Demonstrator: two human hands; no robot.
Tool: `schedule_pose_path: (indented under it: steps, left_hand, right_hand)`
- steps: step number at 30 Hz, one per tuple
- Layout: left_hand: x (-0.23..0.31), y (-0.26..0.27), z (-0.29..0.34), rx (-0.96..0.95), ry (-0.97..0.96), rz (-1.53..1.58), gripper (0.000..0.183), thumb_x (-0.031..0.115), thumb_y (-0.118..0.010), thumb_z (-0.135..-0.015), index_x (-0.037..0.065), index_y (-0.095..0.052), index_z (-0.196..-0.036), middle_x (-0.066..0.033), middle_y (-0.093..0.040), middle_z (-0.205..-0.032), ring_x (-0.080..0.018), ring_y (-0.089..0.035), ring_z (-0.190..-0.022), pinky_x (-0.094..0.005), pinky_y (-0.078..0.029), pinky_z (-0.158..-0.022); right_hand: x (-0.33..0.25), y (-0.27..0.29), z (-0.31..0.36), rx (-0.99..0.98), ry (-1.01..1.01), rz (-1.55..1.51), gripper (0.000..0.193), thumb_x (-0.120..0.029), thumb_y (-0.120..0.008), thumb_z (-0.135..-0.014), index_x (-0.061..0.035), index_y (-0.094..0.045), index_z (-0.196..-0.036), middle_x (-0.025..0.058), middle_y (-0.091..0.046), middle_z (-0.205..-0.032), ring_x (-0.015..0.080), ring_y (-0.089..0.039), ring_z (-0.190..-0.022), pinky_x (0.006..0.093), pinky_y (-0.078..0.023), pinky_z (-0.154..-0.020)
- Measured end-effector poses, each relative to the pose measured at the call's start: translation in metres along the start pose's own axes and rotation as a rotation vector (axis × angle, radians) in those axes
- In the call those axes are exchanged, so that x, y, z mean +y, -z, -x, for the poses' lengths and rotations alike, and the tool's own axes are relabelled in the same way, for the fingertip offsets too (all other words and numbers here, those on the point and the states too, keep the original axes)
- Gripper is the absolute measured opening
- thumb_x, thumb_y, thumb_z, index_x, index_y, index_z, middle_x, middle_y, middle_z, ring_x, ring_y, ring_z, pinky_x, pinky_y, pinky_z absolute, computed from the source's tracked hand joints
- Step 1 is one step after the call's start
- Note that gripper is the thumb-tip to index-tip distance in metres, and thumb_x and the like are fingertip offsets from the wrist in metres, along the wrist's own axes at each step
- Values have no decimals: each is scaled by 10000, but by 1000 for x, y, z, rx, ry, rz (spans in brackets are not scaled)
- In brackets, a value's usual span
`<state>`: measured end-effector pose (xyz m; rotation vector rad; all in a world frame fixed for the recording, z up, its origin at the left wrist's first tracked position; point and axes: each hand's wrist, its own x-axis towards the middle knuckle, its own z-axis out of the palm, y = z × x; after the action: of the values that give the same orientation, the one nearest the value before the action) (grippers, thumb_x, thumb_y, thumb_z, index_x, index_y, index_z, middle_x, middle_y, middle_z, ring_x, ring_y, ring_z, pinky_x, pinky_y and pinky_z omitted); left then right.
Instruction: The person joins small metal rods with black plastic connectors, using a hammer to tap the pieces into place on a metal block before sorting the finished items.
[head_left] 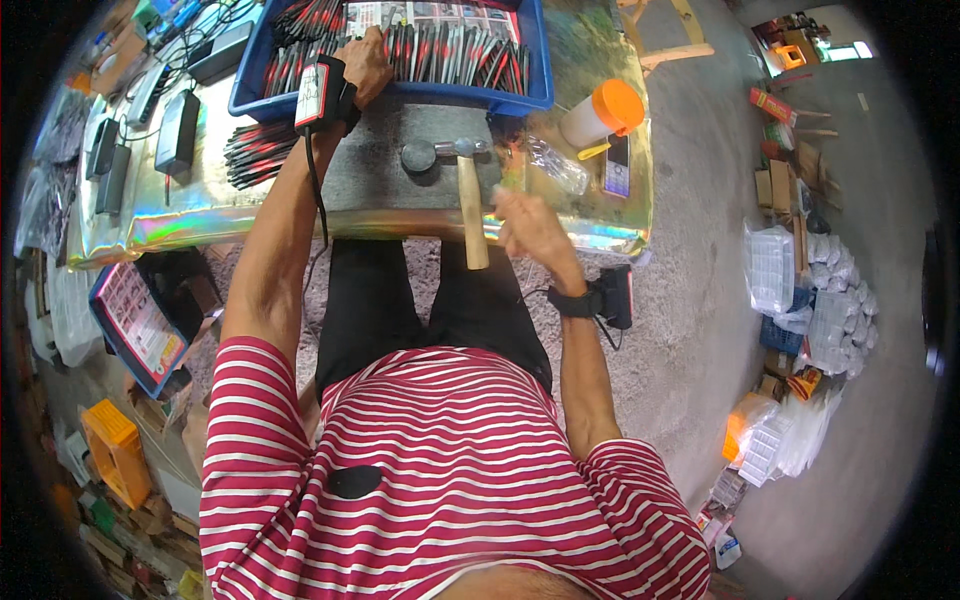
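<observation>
My left hand (366, 66) reaches into a blue plastic tray (400, 97). Its fingers are bent down among slim black-and-red pieces (460, 55) packed upright in rows; what they pinch is hidden. My right hand (530, 230), its fingers curled closed, hovers by the table's front edge, just right of the hammer handle and apart from it. Whether anything small is inside it does not show. The hammer (471, 200) rests on a dark grey slab (375, 165), its wooden handle jutting over the edge. More black-and-red pieces (258, 155) lie bundled left of the slab.
Right of the slab are an orange-lidded container (602, 112), a clear plastic bag (558, 165) and a phone-like device (616, 168). Black power adapters (178, 132) with cables occupy the table's left side. Boxes and plastic containers (770, 268) line the floor at right; an orange crate (115, 452) stands lower left.
</observation>
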<state>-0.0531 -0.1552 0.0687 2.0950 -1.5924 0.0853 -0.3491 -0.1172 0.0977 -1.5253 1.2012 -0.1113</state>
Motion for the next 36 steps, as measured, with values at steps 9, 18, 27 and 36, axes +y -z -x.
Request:
schedule_pose_path:
  steps: [9,18,27,36]
  left_hand:
    - [-17,-28,3,3,48,35,199,152,-510,-769,46,-423,-912,-204,-548,-663,-380,-535,-641,-446,-390,-550]
    - [-1,-2,28,434,-2,214,259,63,-569,-711,31,-536,-965,-140,-586,-828,-310,-532,-796,-375,-413,-729]
    - [-19,53,124,527,294,436,219,37,-519,-744,11,-530,-961,-122,-579,-864,-253,-552,-791,-322,-438,-715]
    - [-61,39,188,498,523,476,211,4,-459,-676,-21,-533,-872,-177,-573,-799,-287,-561,-764,-354,-440,-711]
  right_hand:
    - [55,13,-89,571,498,195,117,-101,-476,-760,-15,-549,-728,74,-522,-548,116,-511,-453,251,-394,-400]
    - [47,10,-100,616,499,352,107,-115,-502,-723,-27,-545,-680,141,-552,-609,274,-555,-579,358,-423,-537]
    - [62,15,-123,729,475,708,219,-216,-482,-739,-21,-554,-671,180,-563,-646,324,-568,-636,400,-431,-560]
    - [73,32,-124,640,661,810,212,-205,-473,-754,-1,-507,-706,206,-517,-633,323,-545,-595,398,-406,-518]
